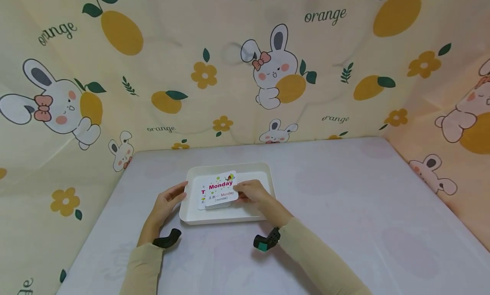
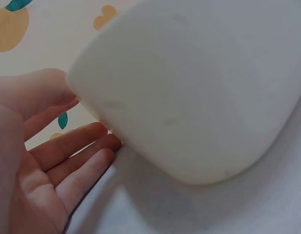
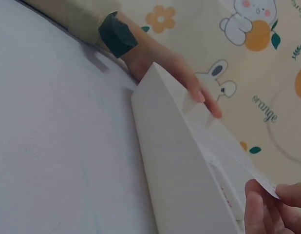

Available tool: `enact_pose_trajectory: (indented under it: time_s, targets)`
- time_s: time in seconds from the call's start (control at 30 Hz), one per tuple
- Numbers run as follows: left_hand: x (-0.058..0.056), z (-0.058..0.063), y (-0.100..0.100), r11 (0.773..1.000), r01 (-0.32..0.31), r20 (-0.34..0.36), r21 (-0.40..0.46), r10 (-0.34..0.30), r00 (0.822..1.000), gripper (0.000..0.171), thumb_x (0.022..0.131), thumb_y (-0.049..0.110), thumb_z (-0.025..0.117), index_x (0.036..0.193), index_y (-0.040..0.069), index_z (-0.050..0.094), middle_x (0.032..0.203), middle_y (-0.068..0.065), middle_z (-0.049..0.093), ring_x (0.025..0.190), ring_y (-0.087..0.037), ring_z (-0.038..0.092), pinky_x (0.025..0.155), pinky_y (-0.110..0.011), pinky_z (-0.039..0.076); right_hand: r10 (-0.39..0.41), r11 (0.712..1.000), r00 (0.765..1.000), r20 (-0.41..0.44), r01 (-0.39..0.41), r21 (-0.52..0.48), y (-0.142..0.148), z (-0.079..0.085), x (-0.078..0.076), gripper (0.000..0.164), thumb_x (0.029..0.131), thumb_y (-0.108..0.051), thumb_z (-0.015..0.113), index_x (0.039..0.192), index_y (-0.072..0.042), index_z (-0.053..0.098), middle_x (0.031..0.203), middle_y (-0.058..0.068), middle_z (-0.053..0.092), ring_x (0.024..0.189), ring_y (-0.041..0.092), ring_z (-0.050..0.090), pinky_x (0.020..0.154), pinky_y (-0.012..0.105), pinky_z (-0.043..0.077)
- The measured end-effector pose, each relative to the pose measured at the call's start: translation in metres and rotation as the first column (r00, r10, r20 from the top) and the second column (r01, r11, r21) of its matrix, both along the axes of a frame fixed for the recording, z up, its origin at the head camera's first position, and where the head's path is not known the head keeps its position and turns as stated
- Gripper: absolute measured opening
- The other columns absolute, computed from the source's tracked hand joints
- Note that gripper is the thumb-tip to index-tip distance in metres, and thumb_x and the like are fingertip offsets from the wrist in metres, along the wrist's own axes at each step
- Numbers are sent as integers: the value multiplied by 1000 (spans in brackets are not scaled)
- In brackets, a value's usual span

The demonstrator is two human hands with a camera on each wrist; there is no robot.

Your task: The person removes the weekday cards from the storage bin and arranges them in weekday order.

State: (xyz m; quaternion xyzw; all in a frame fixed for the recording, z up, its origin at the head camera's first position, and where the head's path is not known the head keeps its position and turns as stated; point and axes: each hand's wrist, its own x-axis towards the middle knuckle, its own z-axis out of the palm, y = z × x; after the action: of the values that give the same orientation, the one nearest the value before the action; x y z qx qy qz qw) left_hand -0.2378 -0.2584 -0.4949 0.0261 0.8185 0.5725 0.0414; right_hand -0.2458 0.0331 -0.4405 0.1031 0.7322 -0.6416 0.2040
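Note:
A shallow white tray [image 1: 219, 221] stands on the table. My left hand [image 1: 167, 202] is at its left side, the fingers nearly straight with their tips right at the rim; the left wrist view shows the same fingers [image 2: 75, 144] against the tray's edge. Over the tray, my right hand [image 1: 254, 194] pinches the right edge of a white card [image 1: 222, 188] printed "Monday" in red, between thumb and fingers. Another printed card [image 1: 202, 200] lies behind it, mostly covered. In the right wrist view the held card [image 3: 260, 178] appears edge-on, tilted above the tray.
A pale cloth covers the table [image 1: 344, 218]. Behind and at both sides rise cream cloth walls [image 1: 222, 27] printed with rabbits, oranges and flowers. Each wrist wears a dark strap-on camera mount [image 1: 167, 239], close over the cloth in front of the tray.

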Motion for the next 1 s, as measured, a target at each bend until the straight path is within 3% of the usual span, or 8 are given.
enact_pose_trajectory:
  time_s: [0.03,0.1,0.3,0.43,0.57,0.8,1.0]
  targets:
    - [0,0,0,1000,-2,3,-2,2,1000,53,95,31,61,141,10,48,150,-10,46,138,-27,44,91,0,39,2,1000,1000,-1,-2,-2,1,1,0,24,91,-13,63,108,3,69,73,2,67,58,7,59,55,15,52]
    - [-1,0,0,1000,-4,5,-5,4,1000,52,95,31,61,141,10,48,150,-10,47,137,-24,46,91,0,39,-1,1000,1000,1,1,-11,2,5,1,25,92,-13,63,109,4,68,72,2,66,58,7,59,55,15,52]
    - [-1,0,-1,1000,1,-12,-1,-1,1000,50,95,27,60,141,9,48,149,-12,47,116,9,50,91,0,40,-1,1000,1000,-10,1,-16,8,13,2,26,93,-15,62,109,4,68,73,3,66,59,8,60,55,15,53]
    - [-1,0,-2,1000,7,-23,11,-7,1000,50,95,25,60,140,9,48,149,-13,47,110,16,49,90,-1,40,18,1000,1000,-20,-18,-8,13,18,2,26,93,-17,62,110,2,68,78,5,68,61,9,63,58,17,55]
    - [-1,-1,-2,1000,10,-20,11,-10,1000,50,95,26,60,141,9,48,149,-13,47,116,7,51,91,-1,40,34,999,999,-40,-34,-12,18,23,3,27,93,-16,62,112,4,67,83,8,71,63,10,64,60,18,56]
    - [0,-1,-1,1000,5,-13,-5,-5,1000,50,96,28,59,141,10,48,149,-12,47,136,-27,45,91,0,39,50,999,997,-56,-50,-2,28,32,2,30,94,-16,61,115,5,66,85,9,71,64,10,65,62,19,57]
    - [0,0,0,1000,-4,-8,-19,4,1000,50,96,29,58,142,10,47,150,-12,46,136,-26,45,91,0,39,25,1000,997,-72,-26,-13,39,39,1,32,95,-18,60,115,6,65,85,8,70,63,9,64,62,19,57]
